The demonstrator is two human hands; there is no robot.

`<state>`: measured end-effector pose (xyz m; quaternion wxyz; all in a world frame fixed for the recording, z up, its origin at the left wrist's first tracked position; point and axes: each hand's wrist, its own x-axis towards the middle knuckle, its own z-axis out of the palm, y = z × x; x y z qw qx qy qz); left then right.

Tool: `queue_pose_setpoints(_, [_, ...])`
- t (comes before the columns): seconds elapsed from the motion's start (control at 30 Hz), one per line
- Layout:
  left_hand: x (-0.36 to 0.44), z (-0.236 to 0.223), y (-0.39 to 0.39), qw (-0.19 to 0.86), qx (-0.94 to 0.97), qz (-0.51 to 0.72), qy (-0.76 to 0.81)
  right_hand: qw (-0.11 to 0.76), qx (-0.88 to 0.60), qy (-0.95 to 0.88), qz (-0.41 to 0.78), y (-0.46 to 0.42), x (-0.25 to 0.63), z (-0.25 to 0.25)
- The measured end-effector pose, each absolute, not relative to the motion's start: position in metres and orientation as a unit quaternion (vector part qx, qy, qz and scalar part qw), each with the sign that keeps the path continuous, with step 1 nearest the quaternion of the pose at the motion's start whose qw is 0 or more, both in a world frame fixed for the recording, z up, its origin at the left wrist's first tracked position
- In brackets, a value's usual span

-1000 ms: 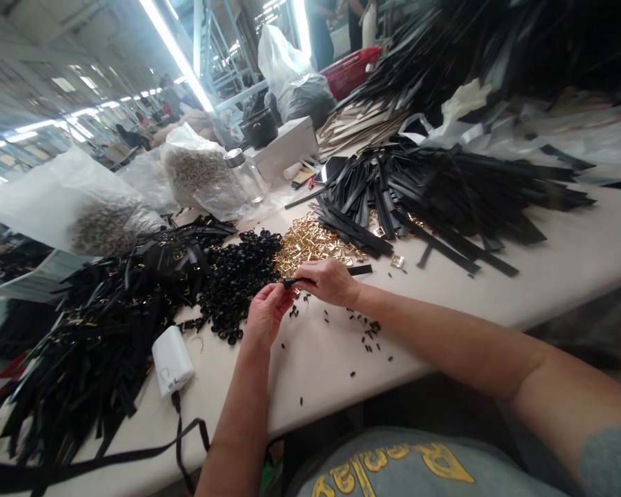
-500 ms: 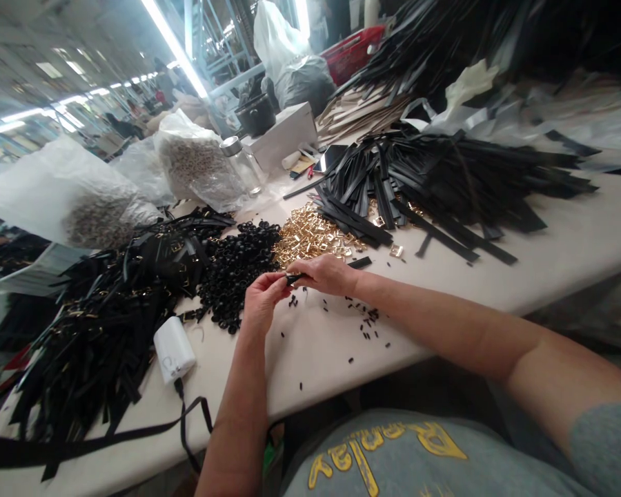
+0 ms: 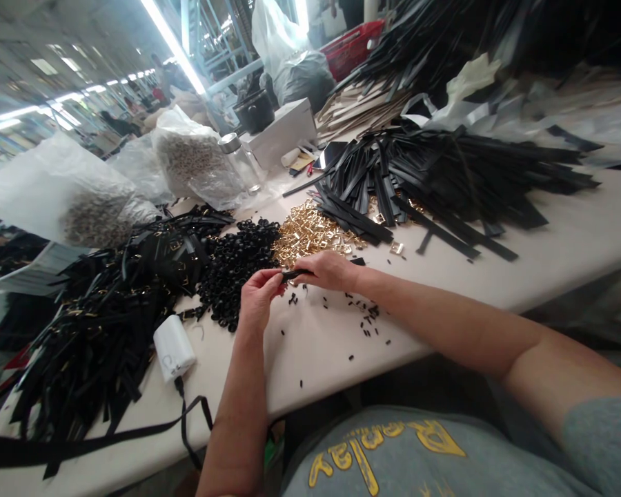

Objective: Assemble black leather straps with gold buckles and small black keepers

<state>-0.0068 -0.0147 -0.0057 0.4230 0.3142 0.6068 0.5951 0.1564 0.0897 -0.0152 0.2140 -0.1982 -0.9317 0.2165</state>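
A black strap [image 3: 294, 274] is stretched between my two hands, just above the table. My left hand [image 3: 259, 291] pinches one end between thumb and fingers. My right hand [image 3: 328, 271] is closed round the other part, and a strap end sticks out behind it. Whether a buckle or loop sits on the strap is hidden by my fingers. Right behind my hands lies a heap of gold buckles [image 3: 305, 231]. Beside my left hand is a pile of small black loops [image 3: 238, 269]. Small black bits [image 3: 368, 317] are scattered on the table near my right forearm.
Loose black straps [image 3: 445, 172] are heaped at the back right. Straps with buckles [image 3: 103, 324] cover the left side. A white power bank [image 3: 174, 348] with a cable lies near the front left. Behind stand filled plastic bags [image 3: 189, 159], a glass jar [image 3: 242, 164] and a white box [image 3: 284, 134].
My hands have drawn slightly apart, the left shifting a little left, so more of the black strap shows between them. Both still hold it.
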Motion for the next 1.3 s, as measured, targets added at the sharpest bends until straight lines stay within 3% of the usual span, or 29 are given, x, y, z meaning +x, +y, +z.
queue_pose_setpoints(0.13, [-0.004,-0.010,-0.014,0.448,0.319,0.586,0.596,0.175,-0.208,-0.939,0.208,0.090,0.155,-0.014])
queue_pose_setpoints(0.33, [-0.006,-0.012,-0.013,0.385,0.355,0.570,0.633,0.236,-0.214,-0.921,0.224,0.087,0.153,-0.013])
queue_pose_setpoints(0.87, [-0.017,-0.011,-0.015,0.333,0.403,0.554,0.648,0.253,-0.235,-0.918,0.195,0.090,0.154,-0.011])
queue_pose_setpoints(1.0, [-0.015,-0.017,-0.014,0.210,0.521,0.428,0.708,0.290,-0.294,-0.888,0.200,0.100,0.155,-0.011])
queue_pose_setpoints(1.13, [-0.008,-0.023,-0.009,0.071,0.634,0.282,0.717,0.275,-0.307,-0.885,0.217,0.101,0.156,-0.011])
queue_pose_setpoints(1.3, [-0.005,-0.026,-0.004,0.000,0.661,0.231,0.714,0.247,-0.316,-0.890,0.219,0.095,0.154,-0.009])
